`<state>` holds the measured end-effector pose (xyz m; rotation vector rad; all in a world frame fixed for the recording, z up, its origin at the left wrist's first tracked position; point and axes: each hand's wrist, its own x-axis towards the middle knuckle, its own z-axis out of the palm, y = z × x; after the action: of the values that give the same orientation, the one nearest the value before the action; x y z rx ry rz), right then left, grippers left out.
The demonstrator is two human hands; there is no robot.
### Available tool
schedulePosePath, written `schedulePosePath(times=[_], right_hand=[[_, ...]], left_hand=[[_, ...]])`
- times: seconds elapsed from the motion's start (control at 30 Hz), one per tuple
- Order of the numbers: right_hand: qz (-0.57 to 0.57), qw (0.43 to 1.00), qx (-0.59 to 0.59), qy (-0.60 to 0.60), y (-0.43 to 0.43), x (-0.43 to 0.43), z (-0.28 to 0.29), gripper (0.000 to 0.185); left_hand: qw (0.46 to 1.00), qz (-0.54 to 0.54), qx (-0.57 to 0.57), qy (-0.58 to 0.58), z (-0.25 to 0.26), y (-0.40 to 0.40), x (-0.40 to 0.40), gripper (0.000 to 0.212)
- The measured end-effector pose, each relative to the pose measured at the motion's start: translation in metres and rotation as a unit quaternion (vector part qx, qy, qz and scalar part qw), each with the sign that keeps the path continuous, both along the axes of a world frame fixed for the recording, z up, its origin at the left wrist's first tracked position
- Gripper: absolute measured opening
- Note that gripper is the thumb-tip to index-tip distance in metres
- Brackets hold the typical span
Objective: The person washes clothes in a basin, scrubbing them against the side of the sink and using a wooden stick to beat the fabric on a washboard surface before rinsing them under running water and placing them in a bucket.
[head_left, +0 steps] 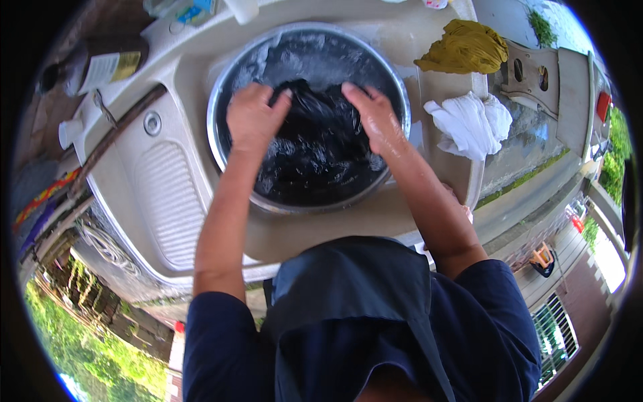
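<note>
A round metal basin (217, 145) stands in the sink before me, holding water and a dark, wet cloth (314, 115). My left hand (255, 114) is over the basin's left part, its thumb spread towards the cloth. On the other side, my right hand (372, 114) is wet and reaches in at the cloth's right edge. Dark water and fabric hide some of the fingers on both hands, so their grip is unclear. Between the hands the cloth rises in folds, and pale suds float on the water behind it.
The stone-like sink (321, 228) has a ribbed washboard (168, 201) and a drain (152, 123) at left. A mustard cloth (464, 47) and a white cloth (472, 125) lie over its right rim. A labelled bottle (108, 68) lies at upper left, near a wooden stick (118, 133).
</note>
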<state>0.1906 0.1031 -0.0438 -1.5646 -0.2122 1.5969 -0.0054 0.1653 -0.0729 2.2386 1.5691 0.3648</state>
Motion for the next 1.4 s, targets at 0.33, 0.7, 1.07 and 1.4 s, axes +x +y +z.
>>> schedulePosePath(times=[0.33,0.7,1.07,1.4], right_hand=[[0.411,0.737,0.176,-0.507,-0.082,0.028,-0.035,0.053],[0.422,0.838,-0.022,-0.344,-0.068,0.019,-0.081,0.044],[0.504,0.713,0.019,-0.487,-0.098,-0.004,-0.11,0.043],[0.124,0.813,0.09,-0.562,-0.079,-0.003,-0.088,0.042]], left_hand=[[0.99,-0.084,-0.092,0.066,-0.006,-0.114,-0.025,0.074],[0.915,0.078,-0.394,-0.039,-0.058,-0.106,-0.044,0.062],[0.966,0.148,-0.207,0.045,-0.123,-0.146,-0.04,0.034],[0.986,0.115,-0.116,-0.018,-0.059,-0.116,-0.039,0.039]])
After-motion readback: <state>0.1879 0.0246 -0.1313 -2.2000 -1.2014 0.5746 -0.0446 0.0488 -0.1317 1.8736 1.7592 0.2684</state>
